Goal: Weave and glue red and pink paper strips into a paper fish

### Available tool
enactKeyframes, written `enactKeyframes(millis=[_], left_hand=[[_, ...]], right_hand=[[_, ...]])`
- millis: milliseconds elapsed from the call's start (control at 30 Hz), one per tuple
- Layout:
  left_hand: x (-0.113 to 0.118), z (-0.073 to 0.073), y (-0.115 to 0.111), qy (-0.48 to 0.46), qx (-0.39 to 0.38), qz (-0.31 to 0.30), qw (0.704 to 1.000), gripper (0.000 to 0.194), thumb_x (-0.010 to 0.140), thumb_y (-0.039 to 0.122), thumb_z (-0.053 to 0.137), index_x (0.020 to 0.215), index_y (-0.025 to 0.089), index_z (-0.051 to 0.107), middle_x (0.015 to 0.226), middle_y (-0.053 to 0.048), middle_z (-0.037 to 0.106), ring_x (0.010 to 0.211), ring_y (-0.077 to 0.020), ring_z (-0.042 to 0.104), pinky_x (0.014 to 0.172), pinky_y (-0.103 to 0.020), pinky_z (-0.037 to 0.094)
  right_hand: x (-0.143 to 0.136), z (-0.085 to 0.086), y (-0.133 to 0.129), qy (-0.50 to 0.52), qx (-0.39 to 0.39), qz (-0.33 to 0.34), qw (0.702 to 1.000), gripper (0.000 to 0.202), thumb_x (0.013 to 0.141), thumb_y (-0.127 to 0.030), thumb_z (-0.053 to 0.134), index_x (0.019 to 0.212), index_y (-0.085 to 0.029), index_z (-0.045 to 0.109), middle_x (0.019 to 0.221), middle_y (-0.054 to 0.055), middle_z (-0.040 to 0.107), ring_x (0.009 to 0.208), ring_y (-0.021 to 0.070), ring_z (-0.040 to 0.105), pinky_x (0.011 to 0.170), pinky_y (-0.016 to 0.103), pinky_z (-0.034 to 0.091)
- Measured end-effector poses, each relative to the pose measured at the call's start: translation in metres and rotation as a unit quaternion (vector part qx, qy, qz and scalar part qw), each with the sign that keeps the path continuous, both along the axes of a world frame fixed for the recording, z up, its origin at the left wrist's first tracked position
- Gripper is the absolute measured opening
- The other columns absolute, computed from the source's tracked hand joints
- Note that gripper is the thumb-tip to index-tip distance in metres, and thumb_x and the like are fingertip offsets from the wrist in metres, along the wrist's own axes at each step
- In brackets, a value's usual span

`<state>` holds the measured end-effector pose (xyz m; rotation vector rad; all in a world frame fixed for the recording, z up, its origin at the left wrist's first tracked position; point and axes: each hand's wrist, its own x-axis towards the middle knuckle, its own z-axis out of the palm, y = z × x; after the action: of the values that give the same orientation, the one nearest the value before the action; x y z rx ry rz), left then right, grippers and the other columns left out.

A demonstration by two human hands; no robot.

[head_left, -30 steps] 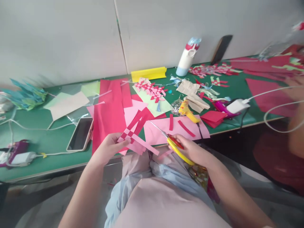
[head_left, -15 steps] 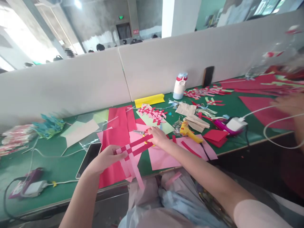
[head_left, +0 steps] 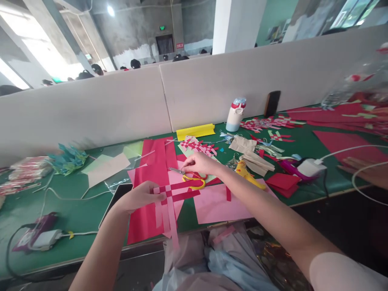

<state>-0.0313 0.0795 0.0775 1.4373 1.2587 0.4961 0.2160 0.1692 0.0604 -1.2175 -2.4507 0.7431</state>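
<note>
My left hand (head_left: 144,197) pinches a woven piece of red and pink paper strips (head_left: 168,194) at its checkered corner. Its red strips point right, while its pink strips hang down past the table's front edge. To the right and a little farther back, my right hand (head_left: 200,163) has its fingers drawn together on a pair of scissors (head_left: 197,184) with yellow and red handles, by the pivot. The blades point left over the paper. Beneath my left hand lie large red paper sheets (head_left: 148,161). Pink paper (head_left: 212,204) is under my right forearm.
A yellow glue gun (head_left: 247,173) lies right of my right hand. Finished-looking woven pieces (head_left: 200,145) and a bottle (head_left: 236,115) stand farther back. A phone (head_left: 117,198) is beside my left wrist. Charging cables and a power strip (head_left: 36,232) are at left; another person's hand (head_left: 360,169) is at right.
My right hand has let go of the red strip ends and moved back to the scissors. My left hand still holds the woven strips. The view has shifted slightly.
</note>
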Motion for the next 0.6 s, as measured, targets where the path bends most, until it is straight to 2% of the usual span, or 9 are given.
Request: enactKeyframes(millis=[33,100,200,300,367,600], left_hand=[[0.001,0.000,0.002,0.015,-0.001,-0.015,1.000,0.032,0.062,0.045,0.076,0.053,0.020,0.060,0.052,0.001,0.047,0.051,-0.0125,0.041,0.046,-0.024,0.024],[0.005,0.001,0.005,0.059,-0.001,-0.040,0.997,0.033,0.066,0.047,0.072,0.055,0.019,0.059,0.054,0.002,0.045,0.052,-0.0113,0.039,0.048,-0.025,0.024],[0.011,0.002,0.007,0.107,-0.009,-0.062,0.992,0.034,0.069,0.046,0.070,0.058,0.017,0.057,0.055,0.004,0.041,0.053,-0.0101,0.035,0.051,-0.025,0.024],[0.014,0.002,0.008,0.111,-0.015,-0.084,0.990,0.031,0.071,0.044,0.068,0.060,0.017,0.057,0.057,0.004,0.043,0.054,-0.0104,0.035,0.053,-0.026,0.025],[0.015,0.001,0.008,0.109,-0.019,-0.095,0.989,0.030,0.073,0.044,0.067,0.062,0.017,0.058,0.059,0.003,0.043,0.055,-0.0106,0.035,0.053,-0.027,0.025],[0.013,-0.003,0.004,0.087,-0.003,-0.094,0.992,0.032,0.074,0.043,0.068,0.060,0.017,0.055,0.058,0.003,0.043,0.057,-0.0113,0.036,0.054,-0.027,0.026]], right_hand=[[-0.002,0.006,-0.004,0.025,-0.016,0.029,0.999,0.028,0.087,-0.041,0.062,0.103,-0.023,0.075,0.090,0.001,0.075,0.080,0.0145,0.068,0.069,0.022,0.046],[-0.008,0.013,-0.013,0.084,-0.061,0.103,0.989,0.032,0.075,-0.041,0.074,0.098,-0.019,0.076,0.086,0.003,0.075,0.077,0.0152,0.067,0.065,0.022,0.046],[-0.017,0.011,-0.024,0.108,-0.076,0.130,0.983,0.033,0.062,-0.032,0.083,0.090,-0.016,0.076,0.077,0.003,0.072,0.069,0.0146,0.064,0.060,0.023,0.045],[-0.021,0.005,-0.030,0.146,-0.095,0.119,0.977,0.017,0.068,-0.023,0.078,0.083,-0.017,0.076,0.074,0.002,0.071,0.067,0.0134,0.064,0.060,0.022,0.045],[-0.020,0.003,-0.030,0.163,-0.108,0.115,0.974,0.009,0.070,-0.022,0.076,0.077,-0.016,0.075,0.073,0.002,0.072,0.068,0.0138,0.064,0.061,0.022,0.046],[-0.006,0.000,-0.025,0.211,-0.157,0.068,0.962,0.010,0.075,-0.023,0.068,0.073,-0.015,0.074,0.061,0.000,0.067,0.057,0.0114,0.060,0.058,0.022,0.046]])
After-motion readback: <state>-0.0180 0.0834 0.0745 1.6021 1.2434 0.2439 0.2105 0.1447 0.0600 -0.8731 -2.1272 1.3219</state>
